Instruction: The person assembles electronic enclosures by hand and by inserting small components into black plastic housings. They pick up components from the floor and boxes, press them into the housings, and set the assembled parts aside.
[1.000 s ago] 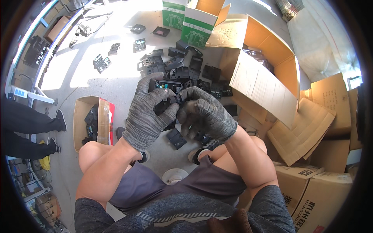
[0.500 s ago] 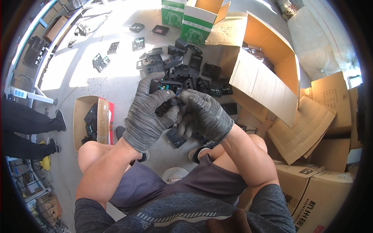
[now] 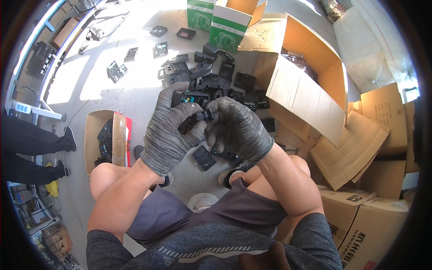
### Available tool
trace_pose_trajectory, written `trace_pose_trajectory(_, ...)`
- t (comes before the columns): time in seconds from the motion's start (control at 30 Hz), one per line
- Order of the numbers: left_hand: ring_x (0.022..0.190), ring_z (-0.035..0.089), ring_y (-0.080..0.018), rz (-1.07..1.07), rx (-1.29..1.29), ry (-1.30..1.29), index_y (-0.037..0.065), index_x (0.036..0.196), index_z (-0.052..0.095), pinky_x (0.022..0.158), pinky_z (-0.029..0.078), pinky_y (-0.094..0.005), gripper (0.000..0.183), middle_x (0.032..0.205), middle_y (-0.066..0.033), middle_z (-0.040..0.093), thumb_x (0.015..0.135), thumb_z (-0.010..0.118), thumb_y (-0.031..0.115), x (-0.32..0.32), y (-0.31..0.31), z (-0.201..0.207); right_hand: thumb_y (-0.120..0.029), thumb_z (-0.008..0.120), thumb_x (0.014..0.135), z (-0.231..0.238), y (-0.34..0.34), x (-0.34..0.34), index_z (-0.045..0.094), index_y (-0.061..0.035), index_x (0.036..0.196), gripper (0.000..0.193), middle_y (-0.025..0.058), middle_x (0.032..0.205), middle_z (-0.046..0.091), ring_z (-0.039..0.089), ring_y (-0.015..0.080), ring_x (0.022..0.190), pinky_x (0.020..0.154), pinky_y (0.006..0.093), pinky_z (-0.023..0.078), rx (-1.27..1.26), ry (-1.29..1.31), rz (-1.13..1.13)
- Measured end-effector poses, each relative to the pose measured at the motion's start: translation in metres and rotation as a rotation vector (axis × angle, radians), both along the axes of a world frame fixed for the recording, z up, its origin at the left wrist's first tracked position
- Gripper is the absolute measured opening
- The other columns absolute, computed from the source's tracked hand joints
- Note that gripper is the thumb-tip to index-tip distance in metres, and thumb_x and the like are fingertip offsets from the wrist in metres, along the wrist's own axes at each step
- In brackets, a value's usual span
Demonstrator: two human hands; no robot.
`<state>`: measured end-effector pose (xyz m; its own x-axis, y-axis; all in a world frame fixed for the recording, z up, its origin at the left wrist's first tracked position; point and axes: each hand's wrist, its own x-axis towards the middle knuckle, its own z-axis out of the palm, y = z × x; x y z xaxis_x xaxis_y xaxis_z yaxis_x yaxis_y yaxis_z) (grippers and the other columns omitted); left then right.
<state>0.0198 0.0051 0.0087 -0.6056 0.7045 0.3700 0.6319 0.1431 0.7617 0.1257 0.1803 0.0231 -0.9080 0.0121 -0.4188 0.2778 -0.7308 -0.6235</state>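
A small black part sits at the centre of the view, pinched between both gloved hands. The left hand curls around it from 9 o'clock, fingers bent over the top; the right hand closes on it from 3 o'clock, thumb pressed against the part. Both hands wear grey knit gloves.

At 12 o'clock from the hands a pile of black parts lies spread on the concrete floor, with a few strays further out toward 11 o'clock. Two green-and-white boxes stand upright at 12 o'clock beyond the pile. A large open carton lies at 2 o'clock, its flap hanging toward the pile. At 9 o'clock, well apart from the hands, a small open carton holds more black parts. One loose part lies on the floor just below the hands at 6 o'clock. Flattened cardboard and closed cartons stack up from 3 to 5 o'clock. Another person's legs stand at 9 o'clock by the rim.
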Motion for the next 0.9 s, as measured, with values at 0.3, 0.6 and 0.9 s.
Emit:
trace_pose_trajectory(0.3,0.116,0.060,-0.0289,-0.003,-0.038,-0.045,0.000,0.107,0.069,0.100,0.050,-0.0373,0.028,0.134,-0.0187,0.052,0.082,0.074,0.012,0.002,0.000,0.003,-0.007,0.066,0.095,-0.009,-0.002,0.005,0.059,-0.0072,0.118,0.023,0.0051,0.096,0.065,0.067,0.0127,0.084,0.072,0.0280,0.056,0.795,0.294,0.014)
trace_pose_trajectory(0.6,0.091,0.062,-0.0210,-0.064,0.050,-0.347,-0.002,0.100,0.070,0.085,0.051,-0.0346,0.023,0.102,-0.0140,0.064,0.095,0.065,0.020,-0.004,-0.004,-0.002,-0.004,0.073,0.089,0.000,0.011,0.006,0.066,-0.0043,0.116,0.028,0.0119,0.097,0.066,0.067,0.0229,0.087,0.079,0.0343,0.056,1.306,0.503,-0.024)
trace_pose_trajectory(0.9,0.087,0.055,-0.0129,0.013,0.136,-0.736,0.000,0.102,0.068,0.083,0.047,-0.0301,0.024,0.094,-0.0053,0.061,0.100,0.062,0.023,-0.008,-0.006,-0.005,-0.009,0.072,0.088,0.002,0.019,0.010,0.072,-0.0071,0.113,0.025,0.0141,0.101,0.068,0.070,0.0294,0.085,0.077,0.0372,0.058,1.505,0.650,0.165)
